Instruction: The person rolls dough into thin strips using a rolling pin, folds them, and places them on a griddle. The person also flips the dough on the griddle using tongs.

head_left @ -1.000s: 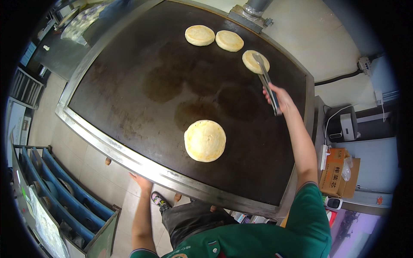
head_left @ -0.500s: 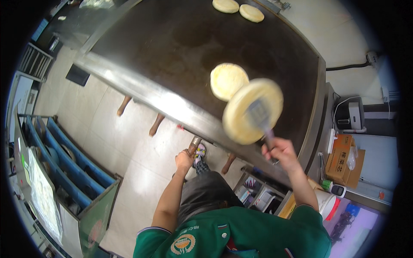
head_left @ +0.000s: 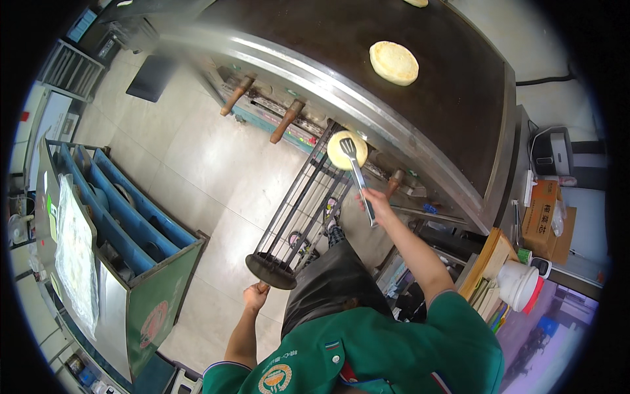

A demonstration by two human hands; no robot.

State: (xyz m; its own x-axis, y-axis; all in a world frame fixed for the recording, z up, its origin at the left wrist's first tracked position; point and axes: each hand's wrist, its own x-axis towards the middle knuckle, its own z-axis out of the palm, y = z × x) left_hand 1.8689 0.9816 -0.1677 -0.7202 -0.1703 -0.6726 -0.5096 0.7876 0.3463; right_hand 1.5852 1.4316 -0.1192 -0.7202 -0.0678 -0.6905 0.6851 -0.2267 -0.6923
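Observation:
My left hand (head_left: 254,297) is closed round the wooden handle of a long black metal rack (head_left: 293,202), which extends out from under the griddle. A dark rounded plate (head_left: 271,271) forms the rack's front end. My right hand (head_left: 377,205) grips slotted tongs (head_left: 356,172). Their slotted head lies over a pale round flatbread (head_left: 338,153) at the rack's far end, below the griddle's edge. Whether the bread rests on the bars cannot be told. Another flatbread (head_left: 394,63) lies on the dark griddle (head_left: 328,39), with part of one more (head_left: 416,2) at the top edge.
Other wooden handles (head_left: 287,122) stick out below the griddle's metal rim (head_left: 282,62). To the left stands a cart (head_left: 157,289) with blue compartments. A cardboard box (head_left: 545,213) and a white bucket (head_left: 518,286) are at the right. Tiled floor (head_left: 197,197) lies between cart and griddle.
My left hand has drawn the rack out toward me by its handle. My right hand has carried the flatbread in the tongs from above the griddle down to the rack's far end.

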